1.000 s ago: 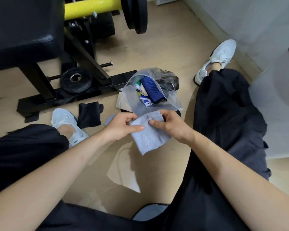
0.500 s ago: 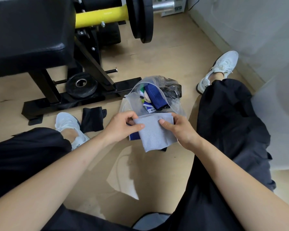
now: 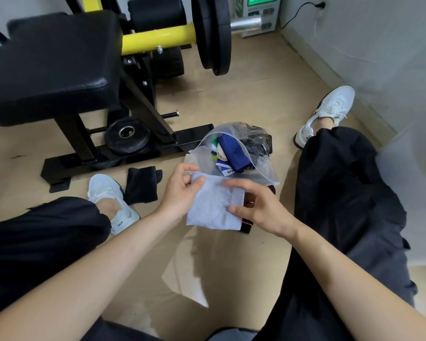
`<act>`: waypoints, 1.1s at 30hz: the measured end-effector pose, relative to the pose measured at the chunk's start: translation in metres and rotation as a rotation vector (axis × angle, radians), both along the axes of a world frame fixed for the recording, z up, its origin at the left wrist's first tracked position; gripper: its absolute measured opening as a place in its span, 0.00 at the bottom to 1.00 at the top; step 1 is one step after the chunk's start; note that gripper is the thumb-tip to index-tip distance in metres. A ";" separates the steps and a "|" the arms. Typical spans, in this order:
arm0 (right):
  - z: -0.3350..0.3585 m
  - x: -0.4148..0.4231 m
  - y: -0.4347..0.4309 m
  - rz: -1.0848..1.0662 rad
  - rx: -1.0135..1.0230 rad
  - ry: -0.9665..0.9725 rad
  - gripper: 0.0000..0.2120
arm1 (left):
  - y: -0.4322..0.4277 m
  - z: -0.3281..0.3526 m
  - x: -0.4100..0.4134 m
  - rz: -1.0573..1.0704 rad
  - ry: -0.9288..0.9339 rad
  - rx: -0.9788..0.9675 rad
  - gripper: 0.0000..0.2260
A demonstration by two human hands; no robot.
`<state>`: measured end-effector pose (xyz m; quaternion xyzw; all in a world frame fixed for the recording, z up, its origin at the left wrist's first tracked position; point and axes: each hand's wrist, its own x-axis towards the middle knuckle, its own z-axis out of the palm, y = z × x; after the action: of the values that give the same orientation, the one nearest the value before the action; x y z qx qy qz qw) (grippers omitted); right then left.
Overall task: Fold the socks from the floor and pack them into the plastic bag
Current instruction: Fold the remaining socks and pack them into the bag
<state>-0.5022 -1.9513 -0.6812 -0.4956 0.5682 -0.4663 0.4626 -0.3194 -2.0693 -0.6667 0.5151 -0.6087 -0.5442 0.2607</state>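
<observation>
While 2 hands' grips pinch 1 grey sock [image 3: 213,205], 1 plastic bag [image 3: 234,153] gapes.

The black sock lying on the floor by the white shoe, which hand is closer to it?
Left. The left hand is just right of the black sock, pinching the grey sock; the right hand holds its far side.

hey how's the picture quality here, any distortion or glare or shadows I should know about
Head view: wide-angle bending bows the wall and floor edges; soft, even light; faint arm shadows on the floor; mild glare on the plastic bag; the grey sock and both hands are sharp.
</observation>
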 end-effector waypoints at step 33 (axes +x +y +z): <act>-0.006 0.000 -0.003 -0.242 0.194 -0.304 0.15 | 0.028 -0.012 -0.002 -0.438 -0.070 -0.269 0.09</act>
<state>-0.5025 -1.9545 -0.6877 -0.3010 0.5894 -0.5310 0.5291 -0.3216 -2.0410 -0.6790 0.3502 -0.7813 -0.4838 0.1814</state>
